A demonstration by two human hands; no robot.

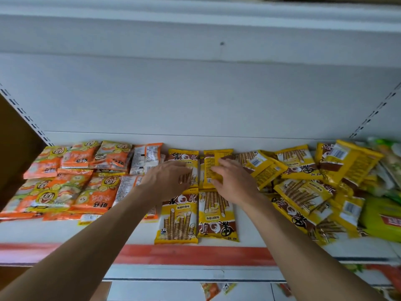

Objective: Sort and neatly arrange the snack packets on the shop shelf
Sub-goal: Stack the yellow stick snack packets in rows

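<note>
White-painted metal shop shelf with a plain white back panel fills the view, a red price strip running along its front edge; orange snack packets cover the left part in two rough rows, mostly flat and overlapping; a loose heap of yellow wafer-roll packets sprawls on the right at all angles, some face down with barcodes up; green packets lie at the far right, blurred.

Between these groups, four yellow packets form a two-by-two block at the shelf's middle; the front pair lies side by side, touching, long axes running front to back, though the right one is turned end for end, its title at the near edge. Behind them, the left hand presses flat-fingered on the rear left yellow packet, face up with its title toward the back panel; the right hand, just beside and apart from the left, lays spread fingers on the rear right yellow packet, printed back upward, long axis also front to back.

Judging by this, squaring the rear row is the step in hand; next would likely be drawing another packet from the heap, turning it lengthwise and extending the block rightward.
</note>
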